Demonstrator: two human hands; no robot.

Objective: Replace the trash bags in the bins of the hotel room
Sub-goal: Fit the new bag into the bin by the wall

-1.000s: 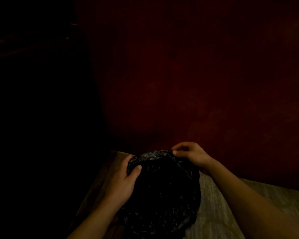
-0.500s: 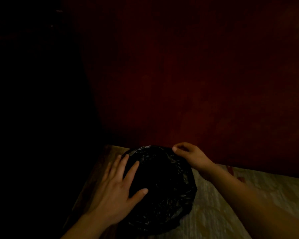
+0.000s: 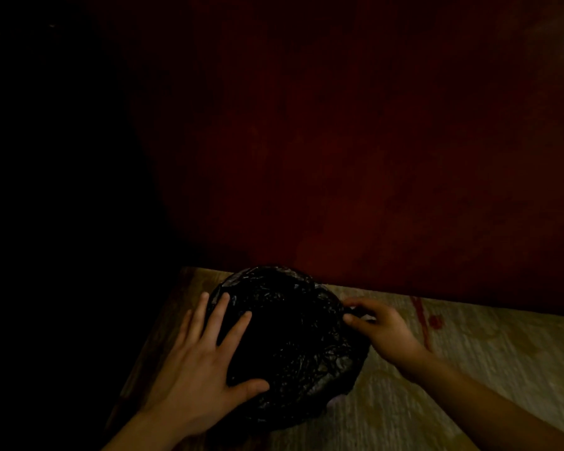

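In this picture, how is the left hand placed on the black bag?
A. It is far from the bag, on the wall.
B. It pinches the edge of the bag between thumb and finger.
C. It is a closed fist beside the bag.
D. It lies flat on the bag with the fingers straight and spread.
D: the left hand rests on the black bag with straight, spread fingers, while the right hand pinches the bag's edge on the other side.

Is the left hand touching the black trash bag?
Touching. The head view shows the left hand lying flat with spread fingers on the black trash bag, its thumb pressing into the plastic.
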